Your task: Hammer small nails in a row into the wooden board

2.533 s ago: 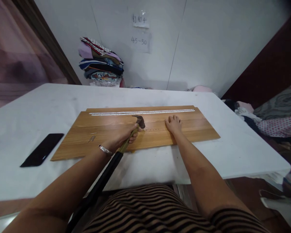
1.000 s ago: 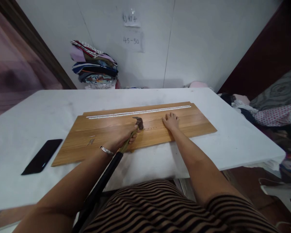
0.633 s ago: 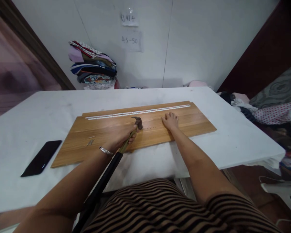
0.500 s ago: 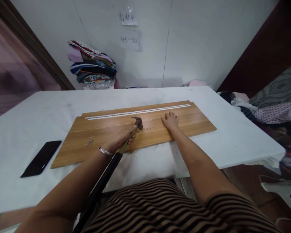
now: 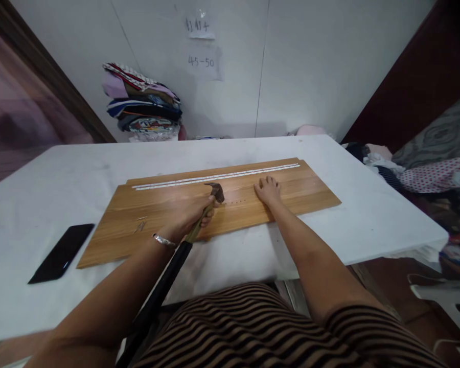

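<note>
My left hand point(image 5: 189, 217) is wrapped around a claw hammer point(image 5: 216, 192), gripping its handle close under the metal head. The hammer's black grip runs back along my forearm. Its head is over the wooden board point(image 5: 306, 191), at the left end of a short row of small dark spots point(image 5: 235, 202), perhaps nail heads; whether it touches the wood I cannot tell. Beyond the row's right end, my right hand point(image 5: 267, 191) rests on the board with fingers spread and nothing held. Several loose nails point(image 5: 140, 226) lie toward the board's left end.
Two white ruler-like strips point(image 5: 214, 177) run along the board's far side. A black phone point(image 5: 63, 253) lies left of the board on the white-covered table point(image 5: 383, 220). Folded clothes point(image 5: 145, 105) are stacked by the wall, and more fabric point(image 5: 425, 176) lies off to the right.
The whole view has shifted slightly. My left hand still grips the hammer near the same end of the row, and my right hand stays in place on the board.
</note>
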Motion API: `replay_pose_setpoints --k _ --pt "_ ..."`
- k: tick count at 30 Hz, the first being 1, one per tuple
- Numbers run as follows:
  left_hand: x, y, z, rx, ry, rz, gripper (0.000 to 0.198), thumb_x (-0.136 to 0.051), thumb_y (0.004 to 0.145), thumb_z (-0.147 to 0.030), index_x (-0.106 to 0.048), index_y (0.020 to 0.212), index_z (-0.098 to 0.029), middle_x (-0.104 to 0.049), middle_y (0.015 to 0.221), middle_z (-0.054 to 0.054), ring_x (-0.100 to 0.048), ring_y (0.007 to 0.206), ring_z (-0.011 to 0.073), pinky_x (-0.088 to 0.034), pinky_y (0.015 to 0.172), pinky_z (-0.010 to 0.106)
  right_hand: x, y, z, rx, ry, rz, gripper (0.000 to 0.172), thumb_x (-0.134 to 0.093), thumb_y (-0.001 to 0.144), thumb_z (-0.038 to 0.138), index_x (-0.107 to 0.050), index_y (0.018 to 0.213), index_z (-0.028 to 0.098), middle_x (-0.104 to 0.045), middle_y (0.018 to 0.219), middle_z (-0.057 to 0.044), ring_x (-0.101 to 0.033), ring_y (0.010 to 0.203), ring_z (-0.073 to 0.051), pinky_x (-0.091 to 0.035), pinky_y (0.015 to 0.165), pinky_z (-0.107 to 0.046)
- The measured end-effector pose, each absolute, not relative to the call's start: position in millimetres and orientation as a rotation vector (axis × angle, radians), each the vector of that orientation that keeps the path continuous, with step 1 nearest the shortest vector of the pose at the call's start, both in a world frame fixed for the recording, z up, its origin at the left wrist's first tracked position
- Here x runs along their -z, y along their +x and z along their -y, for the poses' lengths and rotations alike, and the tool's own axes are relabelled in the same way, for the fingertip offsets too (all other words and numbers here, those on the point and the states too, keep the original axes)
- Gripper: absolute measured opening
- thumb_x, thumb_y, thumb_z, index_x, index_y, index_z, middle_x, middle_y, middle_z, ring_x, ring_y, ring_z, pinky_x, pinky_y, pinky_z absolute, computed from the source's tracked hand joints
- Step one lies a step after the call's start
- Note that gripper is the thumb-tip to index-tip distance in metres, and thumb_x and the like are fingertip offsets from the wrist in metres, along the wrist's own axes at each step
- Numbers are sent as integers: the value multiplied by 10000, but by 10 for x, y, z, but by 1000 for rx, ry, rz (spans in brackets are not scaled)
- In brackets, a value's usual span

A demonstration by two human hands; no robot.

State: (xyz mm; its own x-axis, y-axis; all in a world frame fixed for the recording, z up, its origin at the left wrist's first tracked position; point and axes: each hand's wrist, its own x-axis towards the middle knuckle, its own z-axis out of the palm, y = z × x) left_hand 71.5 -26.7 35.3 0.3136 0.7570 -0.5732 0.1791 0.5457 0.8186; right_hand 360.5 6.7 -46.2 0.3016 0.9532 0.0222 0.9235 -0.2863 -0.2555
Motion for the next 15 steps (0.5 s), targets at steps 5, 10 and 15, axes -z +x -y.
replay_pose_setpoints --k 5,10,15 --pt "-414 755 303 -448 927 -1276 313 -498 1061 -459 -604 929 -196 -428 572 -67 -298 400 70 -221 378 179 468 3606 -69 -199 -2349 1721 503 -403 1115 437 -693 1427 171 -549 1673 -216 -437 1551 -357 -286 1268 -550" --pt "-428 759 316 -460 928 -1260 322 -462 1081 -447 -597 937 -192 -424 572 -74 -292 395 64 -222 374 170 463 3601 -67 -197 -2344 1720 498 -397 1118 435 -694 1425 181 -554 1666 -210 -440 1542 -350 -291 1260 -544" --pt "-360 738 288 -446 951 -1250 325 -481 1066 -479 -590 940 -200 -438 583 -72 -297 388 66 -231 368 177 450 3589 -52 -181 -2339 1711 498 -394 1119 423 -700 1425 176 -580 1634 -209 -454 1531 -353 -310 1250 -534"
